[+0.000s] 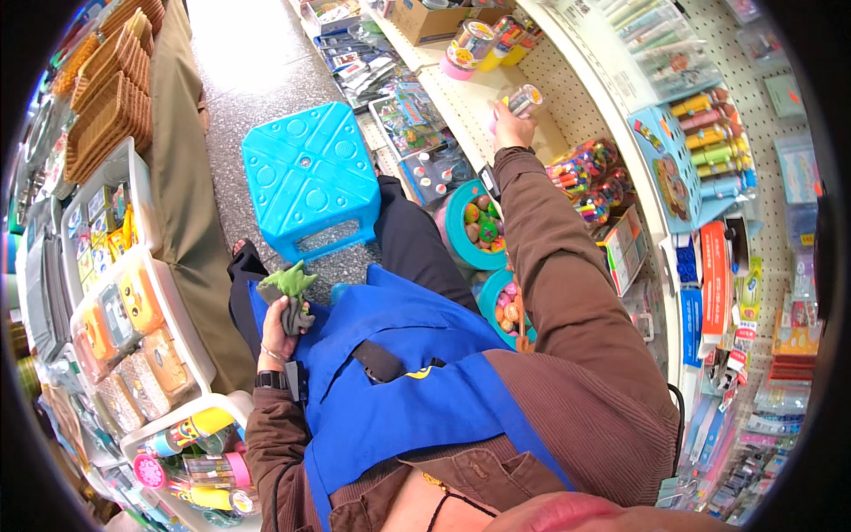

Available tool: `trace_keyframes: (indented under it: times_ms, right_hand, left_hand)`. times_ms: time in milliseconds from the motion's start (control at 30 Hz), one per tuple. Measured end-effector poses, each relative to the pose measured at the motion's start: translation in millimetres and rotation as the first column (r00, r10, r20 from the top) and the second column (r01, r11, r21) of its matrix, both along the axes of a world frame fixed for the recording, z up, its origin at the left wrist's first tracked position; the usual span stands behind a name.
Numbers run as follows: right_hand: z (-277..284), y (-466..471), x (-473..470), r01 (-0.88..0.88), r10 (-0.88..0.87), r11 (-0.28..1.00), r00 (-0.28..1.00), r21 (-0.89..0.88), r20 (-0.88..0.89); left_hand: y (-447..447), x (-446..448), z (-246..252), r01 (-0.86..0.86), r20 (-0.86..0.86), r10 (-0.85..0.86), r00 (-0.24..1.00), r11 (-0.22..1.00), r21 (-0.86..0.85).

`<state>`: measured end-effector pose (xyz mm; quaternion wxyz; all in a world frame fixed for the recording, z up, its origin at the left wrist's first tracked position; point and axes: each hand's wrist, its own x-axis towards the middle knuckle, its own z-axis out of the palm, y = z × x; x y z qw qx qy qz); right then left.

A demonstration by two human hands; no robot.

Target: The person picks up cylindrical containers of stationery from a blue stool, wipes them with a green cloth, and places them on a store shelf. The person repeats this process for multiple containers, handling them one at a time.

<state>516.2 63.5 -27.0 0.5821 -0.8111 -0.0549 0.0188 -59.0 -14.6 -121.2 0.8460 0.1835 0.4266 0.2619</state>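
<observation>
My right hand [513,128] reaches over a cream pegboard-backed shelf [488,86]. It holds a clear plastic jar [525,98], tilted, with contents too small to name. Similar jars, one with a pink base [467,50], stand farther back on that shelf. Bundled packs of coloured pens [588,174] lie below my forearm. In front of my blue apron [399,339], my left hand [278,330] grips a crumpled green and grey cloth [292,292].
A blue plastic stool [309,176] stands on the speckled floor before me. Turquoise-rimmed tubs [455,226] of colourful balls sit under the shelf. At left are white bins [206,359] of boxes and jars, plus woven trays [100,126]. An open cardboard box [425,23] rests on the far shelf.
</observation>
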Motion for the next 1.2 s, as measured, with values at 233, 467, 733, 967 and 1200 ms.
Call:
trace_keyframes:
  times_ms: [233, 467, 733, 967, 1200]
  right_hand:
    - [5, 34, 46, 0.056, -0.055, 0.998, 0.996, -0.017, 0.077]
    - [9, 66, 88, 0.113, -0.087, 0.983, 0.981, -0.148, 0.174]
    - [9, 88, 127, 0.069, -0.073, 0.997, 0.990, 0.039, 0.120]
    - [-14, 83, 157, -0.002, -0.043, 0.893, 0.995, -0.449, -0.090]
    - [43, 78, 52, -0.116, 0.614, 0.250, 0.787, -0.961, 0.065]
  left_hand:
    - [7, 7, 5, -0.028, -0.001, 0.028, 1.000, 0.998, -0.058]
    - [18, 18, 6, -0.046, -0.075, 0.035, 0.997, 0.989, -0.143]
    - [26, 24, 4, -0.021, -0.134, -0.003, 0.991, 0.983, -0.180]
    - [23, 18, 3, 0.016, -0.110, -0.031, 0.993, 0.990, -0.139]
    - [27, 18, 26, 0.012, -0.016, -0.015, 1.000, 0.983, -0.181]
